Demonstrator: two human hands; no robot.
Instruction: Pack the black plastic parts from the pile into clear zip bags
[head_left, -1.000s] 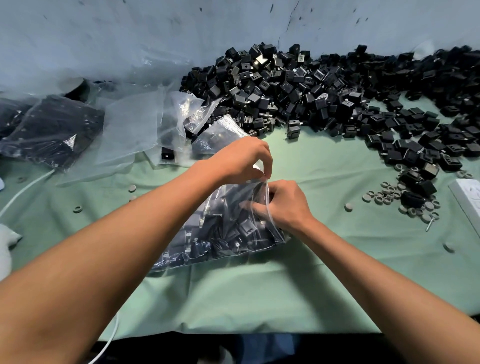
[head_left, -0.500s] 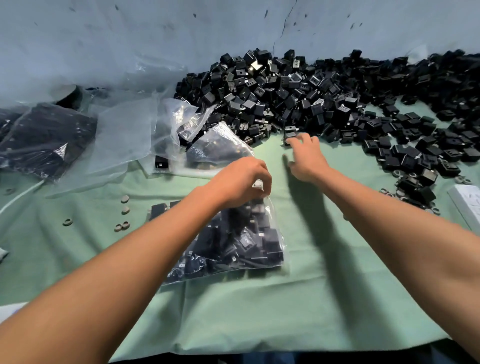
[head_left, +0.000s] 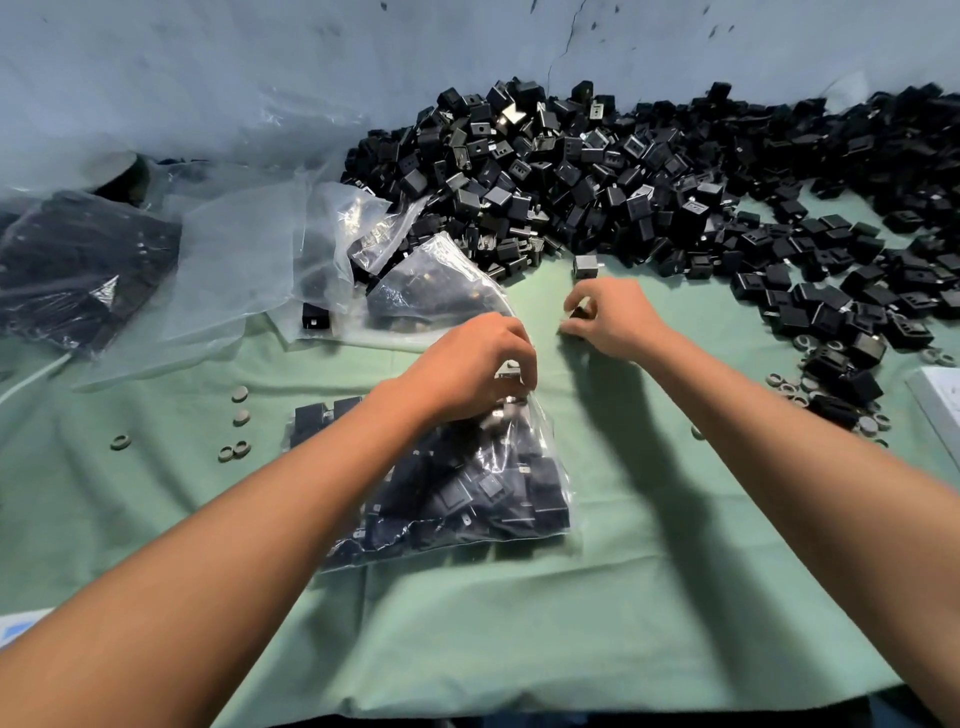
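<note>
The left hand (head_left: 475, 366) pinches the gathered mouth of a clear zip bag (head_left: 467, 488), curled fingers holding it up off the green cloth (head_left: 597, 597). The bag is well filled with black plastic parts, and its lower end lies flat on the cloth. Just beside it, the right hand (head_left: 610, 322) curls round one small black part (head_left: 577, 313), fingertips near the cloth. A single part (head_left: 586, 265) stands apart just beyond that hand, at the near edge of the pile (head_left: 649, 176), which spreads along the wall (head_left: 260, 62) and off to the right. Empty clear bags (head_left: 244, 260) lie crumpled to the left of the pile, and a filled bag (head_left: 78, 265) sits farther left. Small grey rings (head_left: 234, 451) dot the cloth on both sides. Bare cloth stretches between the forearms toward the table's near edge.
</note>
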